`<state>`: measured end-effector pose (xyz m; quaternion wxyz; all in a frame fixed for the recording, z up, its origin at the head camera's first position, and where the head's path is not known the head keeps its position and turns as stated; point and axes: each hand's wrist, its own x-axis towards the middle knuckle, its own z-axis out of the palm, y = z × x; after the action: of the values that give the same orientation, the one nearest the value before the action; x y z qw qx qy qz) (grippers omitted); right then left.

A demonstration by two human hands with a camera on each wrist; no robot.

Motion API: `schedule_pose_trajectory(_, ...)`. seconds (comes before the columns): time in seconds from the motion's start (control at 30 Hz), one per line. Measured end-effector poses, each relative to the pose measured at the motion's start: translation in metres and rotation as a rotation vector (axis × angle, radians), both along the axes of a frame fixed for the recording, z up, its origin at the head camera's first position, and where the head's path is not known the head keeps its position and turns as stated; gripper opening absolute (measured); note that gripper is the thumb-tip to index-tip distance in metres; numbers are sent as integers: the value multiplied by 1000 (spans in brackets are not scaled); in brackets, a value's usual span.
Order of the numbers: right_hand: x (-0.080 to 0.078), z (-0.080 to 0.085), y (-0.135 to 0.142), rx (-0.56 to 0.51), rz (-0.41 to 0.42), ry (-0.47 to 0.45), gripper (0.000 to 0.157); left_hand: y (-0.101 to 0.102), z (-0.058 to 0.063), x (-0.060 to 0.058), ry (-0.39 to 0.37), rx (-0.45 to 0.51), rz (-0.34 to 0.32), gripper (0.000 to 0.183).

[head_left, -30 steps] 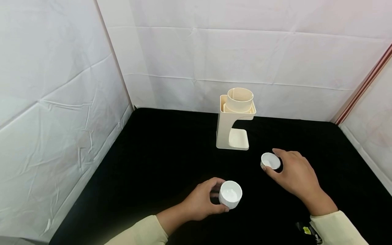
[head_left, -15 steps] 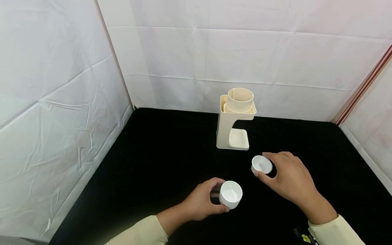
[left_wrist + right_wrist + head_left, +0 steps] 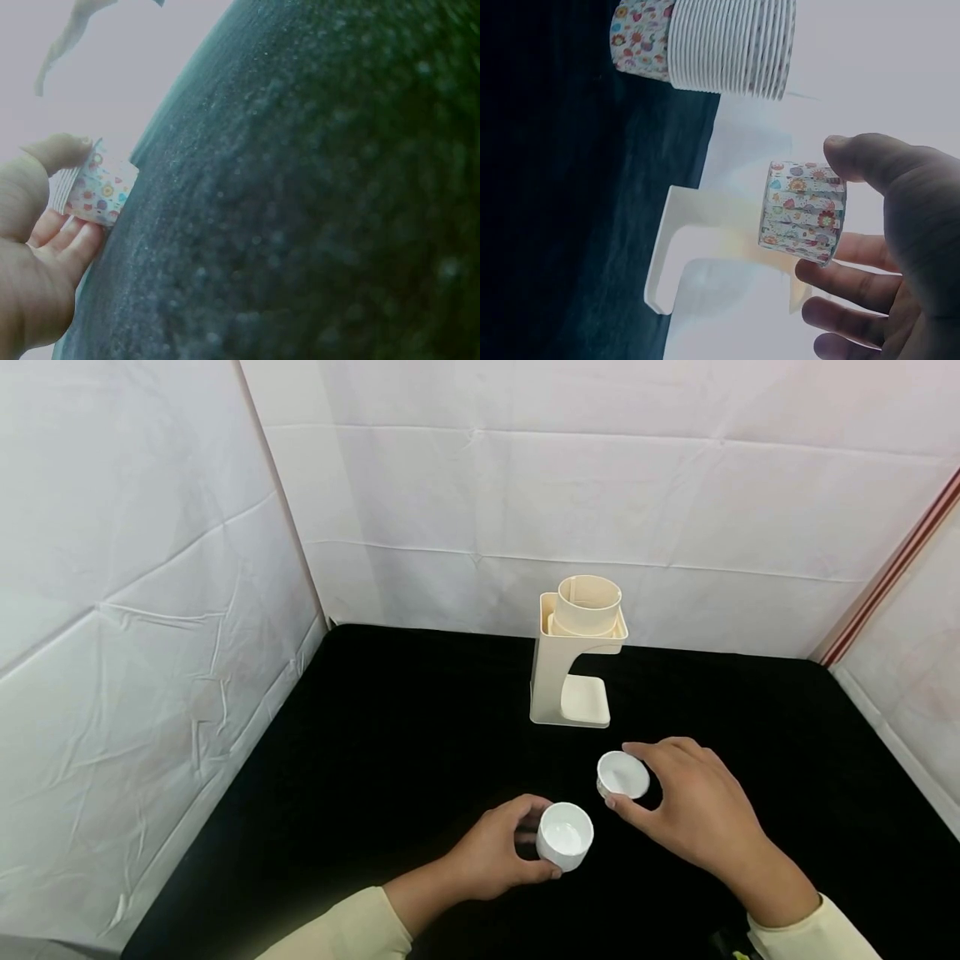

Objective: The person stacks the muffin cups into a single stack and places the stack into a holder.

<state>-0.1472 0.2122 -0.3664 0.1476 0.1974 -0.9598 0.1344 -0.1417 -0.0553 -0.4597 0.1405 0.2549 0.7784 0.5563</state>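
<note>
My left hand (image 3: 491,847) holds a stack of small white paper cups (image 3: 565,837) upright, thumb on the near side and fingers on the far side. In the left wrist view the stack (image 3: 102,186) shows a colourful print and several nested rims. Right of it and slightly farther back, my right hand (image 3: 701,806) pinches another paper cup (image 3: 623,774) between thumb and fingers, mouth up, apart from the stack. This printed cup (image 3: 802,210) looks pleated in the right wrist view, where a tall cup stack (image 3: 705,45) shows at the top.
A cream plastic stand (image 3: 551,681) with a round open tube (image 3: 588,604) in its top stands at the back of the black-covered table (image 3: 390,718). White cloth walls (image 3: 420,485) rise behind and at both sides. A small dark object (image 3: 726,945) lies by the right sleeve.
My right hand has moved left and toward me with its paper cup, closing much of the distance to the stack. The left hand and its stack have stayed in place.
</note>
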Motion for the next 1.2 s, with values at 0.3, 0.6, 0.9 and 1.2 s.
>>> schedule_pose_trajectory(0.3,7,4,-7,8,50,24,63,1,-1,-1,9,14,-5,65)
schedule_pose_trajectory(0.6,16,8,-13,-14,111,61,64,3,-1,-1,14,11,-6,64)
schedule_pose_trajectory(0.9,23,10,-19,-19,150,72,66,3,-1,-1,6,21,-10,65)
schedule_pose_trajectory(1.2,25,8,-24,-18,163,53,69,2,-2,-2,16,22,-15,64)
